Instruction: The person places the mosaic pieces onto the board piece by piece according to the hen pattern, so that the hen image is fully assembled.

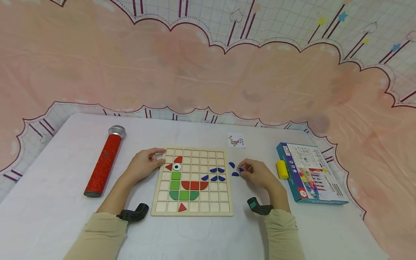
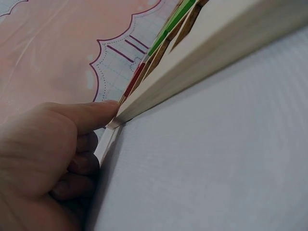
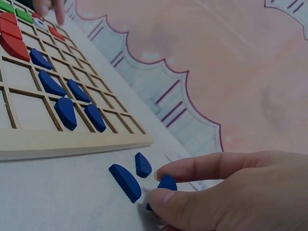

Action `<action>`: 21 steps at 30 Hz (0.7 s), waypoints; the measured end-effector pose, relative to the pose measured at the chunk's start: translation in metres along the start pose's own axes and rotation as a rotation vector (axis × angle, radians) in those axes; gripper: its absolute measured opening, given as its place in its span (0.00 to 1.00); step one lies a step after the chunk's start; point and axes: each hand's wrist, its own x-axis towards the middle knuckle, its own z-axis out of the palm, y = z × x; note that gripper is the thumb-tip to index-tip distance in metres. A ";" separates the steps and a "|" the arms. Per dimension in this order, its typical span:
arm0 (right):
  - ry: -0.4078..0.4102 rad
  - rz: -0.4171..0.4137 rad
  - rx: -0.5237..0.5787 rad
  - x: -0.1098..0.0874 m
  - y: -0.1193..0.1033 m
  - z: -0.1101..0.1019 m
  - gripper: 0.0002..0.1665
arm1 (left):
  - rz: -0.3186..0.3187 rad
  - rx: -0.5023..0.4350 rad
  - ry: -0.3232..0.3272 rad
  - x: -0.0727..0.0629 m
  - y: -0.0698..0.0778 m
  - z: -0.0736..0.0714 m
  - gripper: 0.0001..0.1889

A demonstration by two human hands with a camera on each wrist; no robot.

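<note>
A wooden grid board (image 1: 192, 213) lies on the white table, with red, green and blue pieces and one eye piece set in its cells as a bird figure. My left hand (image 1: 146, 166) holds its far left corner; in the left wrist view a fingertip (image 2: 111, 109) presses the corner and other fingers are curled below. Right of the board, my right hand (image 1: 257, 174) pinches a blue piece (image 3: 167, 183) between thumb and index finger, low over the table. Two more rounded blue pieces (image 3: 125, 183) lie loose beside those fingertips. The thumb partly hides the pinched piece.
A small picture card (image 1: 236, 140) showing a bird pattern lies behind the board. On the right are a yellow cylinder (image 1: 282, 169) and a puzzle box (image 1: 313, 175). A red microphone (image 1: 105, 162) lies at the left. Patterned cloth hangs behind the table.
</note>
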 end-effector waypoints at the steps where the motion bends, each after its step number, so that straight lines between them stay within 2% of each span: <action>1: 0.001 -0.006 0.003 0.000 0.000 -0.001 0.10 | 0.002 -0.001 0.001 0.000 0.000 0.000 0.22; 11: -0.011 -0.024 0.059 -0.004 -0.015 -0.004 0.08 | -0.012 0.004 -0.002 -0.002 0.001 0.000 0.22; 21: -0.074 -0.146 0.101 -0.002 -0.039 0.007 0.04 | -0.006 0.019 -0.005 0.001 0.000 0.000 0.23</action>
